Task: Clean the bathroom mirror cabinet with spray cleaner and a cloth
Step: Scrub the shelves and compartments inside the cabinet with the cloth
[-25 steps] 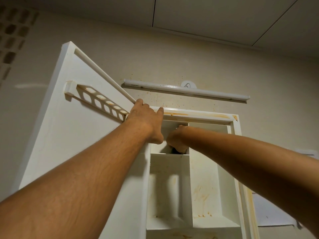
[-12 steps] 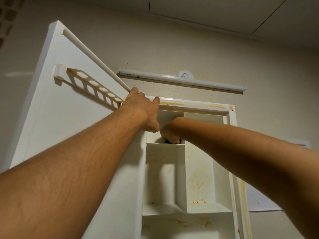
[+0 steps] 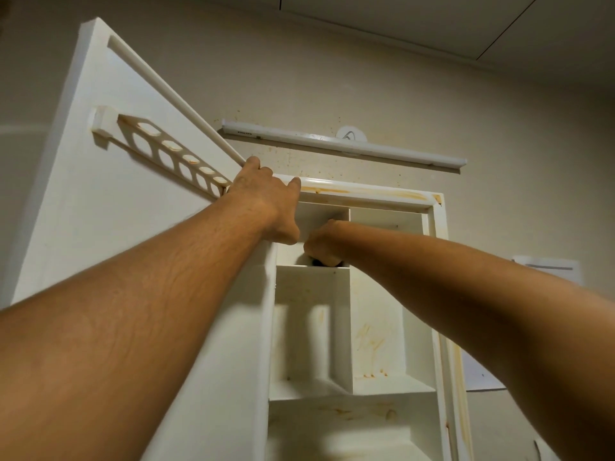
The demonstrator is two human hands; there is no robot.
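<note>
- Head view looks up at the open mirror cabinet (image 3: 366,195) on the wall, its door (image 3: 100,234) swung out to the left.
- Left hand (image 3: 263,201) holds the cabinet's top edge at the hinge corner, fingers hooked over it, thumb along the frame.
- Right hand (image 3: 324,244) is inside the upper left compartment, its grip curled tight over a dark thing (image 3: 316,261) on the small shelf (image 3: 309,268); too little shows to tell whether this is the cloth.
- Orange stains (image 3: 369,341) mark the back wall.
</note>
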